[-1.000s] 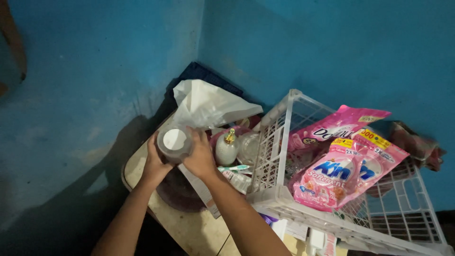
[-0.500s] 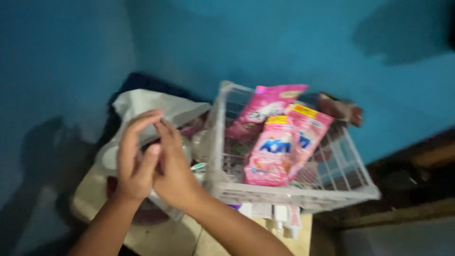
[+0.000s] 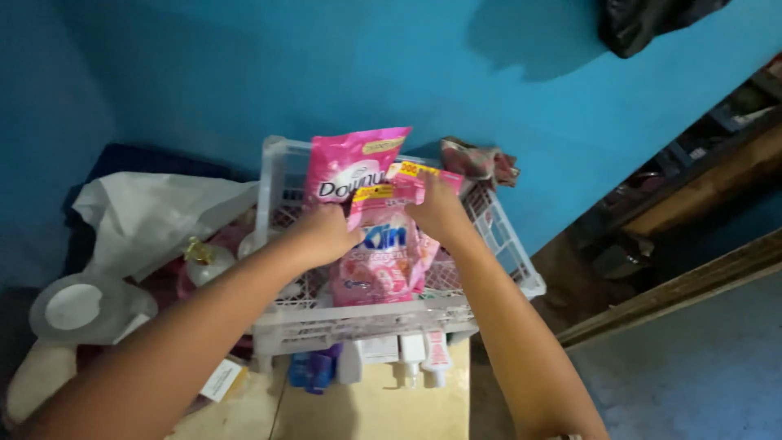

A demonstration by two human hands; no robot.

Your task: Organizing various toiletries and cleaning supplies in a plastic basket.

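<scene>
Our left hand (image 3: 326,232) and right hand (image 3: 436,210), fingers closed on pink pouches (image 3: 379,253) (several stacked), inside white basket (image 3: 358,322).

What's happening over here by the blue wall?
A person has both hands in a white plastic basket. The left hand and right hand grip a pink refill pouch, with another pink pouch standing behind it. Left of the basket lie a white plastic bag, a small gold-capped bottle and a clear lidded jar. Bottles sit under the basket.
</scene>
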